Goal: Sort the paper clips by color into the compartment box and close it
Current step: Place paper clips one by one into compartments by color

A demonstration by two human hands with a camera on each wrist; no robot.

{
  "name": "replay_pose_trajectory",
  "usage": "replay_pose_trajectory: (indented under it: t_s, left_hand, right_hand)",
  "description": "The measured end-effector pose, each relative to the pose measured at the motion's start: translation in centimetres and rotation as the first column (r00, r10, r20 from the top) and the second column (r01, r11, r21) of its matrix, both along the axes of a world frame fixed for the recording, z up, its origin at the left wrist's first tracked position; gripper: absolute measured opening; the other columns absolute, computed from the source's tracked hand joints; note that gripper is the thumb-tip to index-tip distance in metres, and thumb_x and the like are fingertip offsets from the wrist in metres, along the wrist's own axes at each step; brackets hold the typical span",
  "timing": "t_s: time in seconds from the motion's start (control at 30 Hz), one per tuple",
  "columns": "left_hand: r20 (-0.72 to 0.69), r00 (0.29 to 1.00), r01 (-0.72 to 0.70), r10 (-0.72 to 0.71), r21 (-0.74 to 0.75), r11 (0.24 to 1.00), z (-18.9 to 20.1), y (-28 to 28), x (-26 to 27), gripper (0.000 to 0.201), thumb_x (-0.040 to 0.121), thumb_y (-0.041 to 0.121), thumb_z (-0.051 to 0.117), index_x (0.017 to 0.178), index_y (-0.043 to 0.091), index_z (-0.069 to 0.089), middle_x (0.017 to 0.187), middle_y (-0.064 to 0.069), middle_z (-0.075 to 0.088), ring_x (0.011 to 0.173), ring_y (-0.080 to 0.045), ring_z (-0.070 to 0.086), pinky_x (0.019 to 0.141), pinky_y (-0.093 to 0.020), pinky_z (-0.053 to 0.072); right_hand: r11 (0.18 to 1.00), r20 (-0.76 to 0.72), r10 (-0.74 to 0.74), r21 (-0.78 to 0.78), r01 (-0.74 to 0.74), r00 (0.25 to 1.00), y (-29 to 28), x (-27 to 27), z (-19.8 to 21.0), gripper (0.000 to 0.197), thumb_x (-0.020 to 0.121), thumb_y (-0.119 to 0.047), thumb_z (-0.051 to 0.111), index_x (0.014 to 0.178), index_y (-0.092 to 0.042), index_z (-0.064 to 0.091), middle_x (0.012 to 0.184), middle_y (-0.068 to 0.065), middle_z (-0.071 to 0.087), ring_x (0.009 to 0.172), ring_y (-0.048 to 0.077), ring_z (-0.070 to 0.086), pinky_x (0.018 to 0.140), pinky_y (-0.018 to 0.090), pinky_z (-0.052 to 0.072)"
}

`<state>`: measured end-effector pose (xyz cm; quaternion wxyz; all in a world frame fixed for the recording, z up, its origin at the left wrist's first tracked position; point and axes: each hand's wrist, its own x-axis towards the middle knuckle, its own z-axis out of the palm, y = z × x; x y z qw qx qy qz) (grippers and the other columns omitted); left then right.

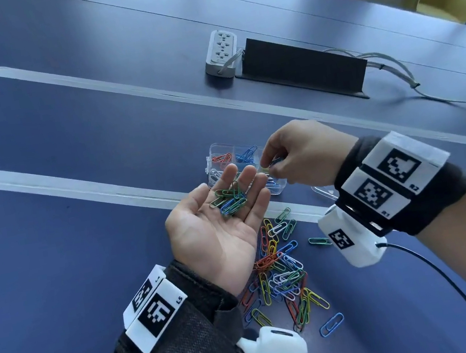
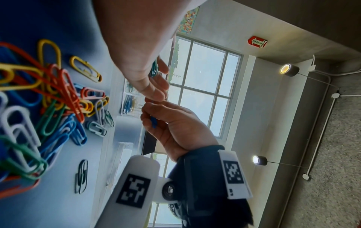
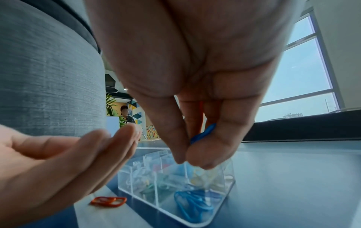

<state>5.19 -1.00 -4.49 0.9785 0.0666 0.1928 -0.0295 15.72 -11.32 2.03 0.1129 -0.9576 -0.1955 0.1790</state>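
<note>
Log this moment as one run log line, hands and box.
left hand: open, palm up, carrying green and blue clips | right hand: pinching blue paper clip over compartment box | box: open | pile: unsorted

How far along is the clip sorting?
Early to midway. The compartment box already holds some red and blue clips. The left hand cradles green and blue clips; the right hand pinches a blue clip above the box. A large mixed pile remains; box still open.

- Daylight from the window makes all views bright, and two ceiling lamps glow.
- The table shows soft shadows and pale glare.
- Wrist views bend at the edges; the near paper clips and the right hand are blurred.
</note>
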Motion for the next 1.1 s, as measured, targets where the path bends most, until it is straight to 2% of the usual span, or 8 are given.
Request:
replay_pose_trajectory:
  t_s: [0.13,0.33,0.5,0.6,0.7,0.8,0.97,1.1]
  left_hand:
    - [0.006,1.000,-0.008,0.008,0.000,1.000,0.0,0.1,0.0,0.036,0.093,0.027,0.032,0.100,0.005,0.060,0.101,-0.019,0.067,0.097,-0.035,0.064,0.092,-0.042,0.049]
    - [0.001,1.000,-0.006,0.006,0.004,1.000,-0.1,0.0,0.1,0.037,0.094,0.027,0.032,0.100,0.004,0.061,0.101,-0.020,0.067,0.098,-0.036,0.064,0.090,-0.042,0.050]
    - [0.003,1.000,-0.008,0.008,0.011,1.000,-0.1,0.1,0.1,0.038,0.093,0.027,0.032,0.100,0.004,0.061,0.099,-0.019,0.067,0.095,-0.035,0.066,0.089,-0.042,0.050]
    - [0.004,1.000,-0.008,0.008,0.019,1.000,-0.1,0.0,0.1,0.037,0.094,0.027,0.032,0.099,0.004,0.061,0.098,-0.019,0.067,0.095,-0.035,0.065,0.089,-0.042,0.050]
    - [0.006,1.000,-0.004,0.004,0.026,1.000,-0.1,0.0,0.1,0.038,0.094,0.028,0.032,0.099,0.004,0.061,0.098,-0.019,0.068,0.093,-0.035,0.066,0.088,-0.042,0.050]
    - [0.007,1.000,0.001,-0.002,0.033,0.999,-0.1,-0.2,0.1,0.039,0.094,0.028,0.031,0.098,0.004,0.062,0.097,-0.019,0.068,0.091,-0.034,0.066,0.088,-0.042,0.050]
    - [0.008,1.000,0.004,-0.004,0.040,0.999,-0.1,-0.2,0.0,0.038,0.093,0.027,0.031,0.099,0.004,0.061,0.096,-0.019,0.067,0.090,-0.035,0.066,0.088,-0.042,0.050]
    - [0.010,1.000,0.011,-0.012,0.042,0.999,-0.2,-0.3,0.1,0.038,0.093,0.027,0.032,0.100,0.004,0.061,0.098,-0.019,0.067,0.091,-0.035,0.066,0.089,-0.042,0.050]
  right_hand:
    - [1.000,0.034,0.023,-0.007,-0.023,0.999,0.0,-0.4,0.2,0.019,0.080,-0.011,0.062,0.094,-0.020,0.069,0.080,-0.004,0.063,0.076,0.014,0.057,0.069,0.020,0.041]
    - [0.994,0.044,0.042,0.097,-0.046,0.998,-0.4,-0.6,0.4,0.027,0.079,-0.003,0.059,0.096,-0.021,0.069,0.083,-0.001,0.067,0.078,0.016,0.061,0.076,0.025,0.051]
    - [0.994,0.055,0.050,0.090,-0.055,0.997,-1.1,-0.5,0.9,0.028,0.080,-0.001,0.053,0.088,-0.021,0.071,0.070,-0.008,0.063,0.061,0.001,0.055,0.055,0.005,0.041]
    - [0.997,0.063,0.083,-0.008,-0.082,0.995,-1.3,-0.9,1.1,0.028,0.078,-0.005,0.051,0.079,-0.023,0.072,0.063,-0.011,0.057,0.064,0.009,0.053,0.057,0.017,0.042]
    - [0.988,0.033,0.100,-0.119,-0.095,0.994,-1.3,-1.4,0.8,0.029,0.079,-0.009,0.048,0.073,-0.026,0.070,0.058,-0.009,0.052,0.060,0.010,0.048,0.058,0.020,0.037]
    - [0.993,0.043,0.065,-0.099,-0.060,0.997,-1.5,-1.3,0.6,0.032,0.080,-0.006,0.045,0.078,-0.025,0.070,0.060,-0.008,0.052,0.061,0.011,0.047,0.056,0.020,0.036]
    - [0.997,0.041,0.028,-0.069,-0.026,0.999,-1.8,-1.0,0.3,0.035,0.080,-0.003,0.042,0.085,-0.024,0.069,0.084,0.001,0.061,0.082,0.018,0.051,0.073,0.021,0.037]
    - [0.999,0.087,0.018,-0.036,-0.015,0.996,-1.8,-1.2,0.2,0.033,0.082,-0.004,0.040,0.090,-0.022,0.066,0.067,-0.008,0.050,0.068,0.015,0.046,0.061,0.021,0.032]
